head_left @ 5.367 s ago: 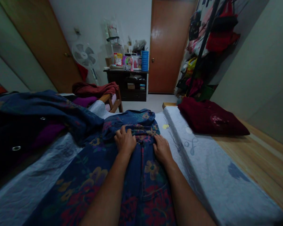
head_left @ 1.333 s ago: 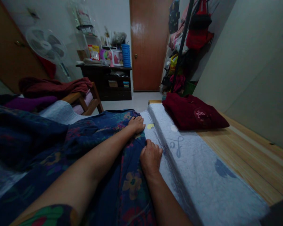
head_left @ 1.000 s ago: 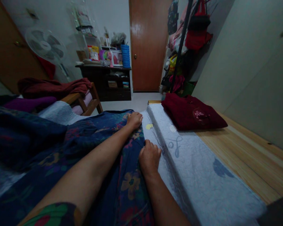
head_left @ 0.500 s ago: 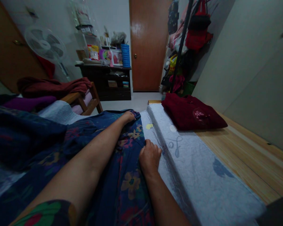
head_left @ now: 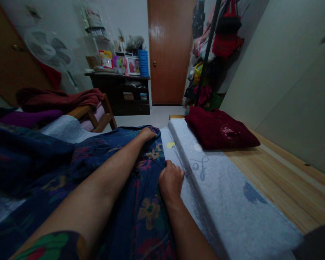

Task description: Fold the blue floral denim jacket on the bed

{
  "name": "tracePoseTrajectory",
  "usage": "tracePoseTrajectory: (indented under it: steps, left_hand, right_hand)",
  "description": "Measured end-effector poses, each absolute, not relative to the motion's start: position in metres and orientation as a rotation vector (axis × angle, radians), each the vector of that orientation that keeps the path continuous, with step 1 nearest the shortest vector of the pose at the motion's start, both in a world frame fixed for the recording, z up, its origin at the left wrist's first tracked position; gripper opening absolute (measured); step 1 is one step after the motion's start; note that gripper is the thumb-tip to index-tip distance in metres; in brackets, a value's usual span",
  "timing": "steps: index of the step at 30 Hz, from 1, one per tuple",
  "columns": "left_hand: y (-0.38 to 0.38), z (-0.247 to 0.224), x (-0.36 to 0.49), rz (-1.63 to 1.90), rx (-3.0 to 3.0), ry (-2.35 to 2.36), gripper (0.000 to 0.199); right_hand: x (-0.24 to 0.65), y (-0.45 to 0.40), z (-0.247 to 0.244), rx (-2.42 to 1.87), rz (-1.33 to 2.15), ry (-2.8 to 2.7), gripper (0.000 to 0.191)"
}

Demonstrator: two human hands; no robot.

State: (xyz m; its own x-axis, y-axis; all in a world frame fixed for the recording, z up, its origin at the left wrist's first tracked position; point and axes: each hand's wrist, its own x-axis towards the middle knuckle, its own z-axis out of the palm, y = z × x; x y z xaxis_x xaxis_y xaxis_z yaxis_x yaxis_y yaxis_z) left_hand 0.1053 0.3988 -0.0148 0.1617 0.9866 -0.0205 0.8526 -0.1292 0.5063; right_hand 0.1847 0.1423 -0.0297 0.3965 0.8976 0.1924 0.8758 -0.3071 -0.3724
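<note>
A dark blue garment with a flower print [head_left: 149, 213] lies spread over the bed, its left part bunched up. My left hand [head_left: 147, 134] reaches to its far right corner, fingers closed on the cloth there. Nearer to me, my right hand [head_left: 172, 179] grips the garment's right edge, its fingers curled and partly hidden. Beneath the garment is a pale grey bedsheet [head_left: 222, 202] with printed letters. A folded maroon garment [head_left: 219, 130] rests at the far right of the bed, apart from both hands.
Light wooden boards [head_left: 281, 180] run along the right side beside the wall. At the left, reddish-brown cloth [head_left: 59, 100] lies over a wooden frame [head_left: 105, 115]. Farther back stand a fan [head_left: 50, 48], a dark cabinet [head_left: 116, 90] and a brown door [head_left: 170, 54]. Bags [head_left: 229, 34] hang at the right.
The view has shifted very slightly. Both hands keep their hold on the flowered garment in the same places, and nothing else has visibly moved.
</note>
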Motion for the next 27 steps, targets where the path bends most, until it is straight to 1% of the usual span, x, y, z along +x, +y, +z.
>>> tracePoseTrajectory:
  steps: [6, 12, 17, 20, 24, 27]
  left_hand:
    - [0.380, -0.013, 0.093, 0.615, 2.091, 1.770, 0.033]
    - [0.360, 0.003, 0.083, 0.602, 2.287, 1.775, 0.032]
    - [0.359, 0.009, 0.074, 0.632, 2.234, 1.774, 0.031]
    - [0.363, 0.007, 0.065, 0.673, 2.158, 1.720, 0.026]
    - [0.366, 0.000, 0.056, 0.708, 2.126, 1.666, 0.014]
    - [0.365, -0.006, 0.058, 0.831, 2.105, 1.556, 0.011]
  right_hand:
    - [0.185, 0.143, -0.030, -2.242, 0.076, -1.519, 0.023]
    - [0.185, 0.143, -0.031, -2.230, 0.082, -1.515, 0.022]
    - [0.185, 0.143, -0.031, -2.221, 0.088, -1.514, 0.022]
    - [0.186, 0.143, -0.030, -2.212, 0.088, -1.516, 0.022]
    - [0.186, 0.143, -0.030, -2.223, 0.085, -1.519, 0.022]
    - [0.185, 0.143, -0.030, -2.233, 0.085, -1.521, 0.022]
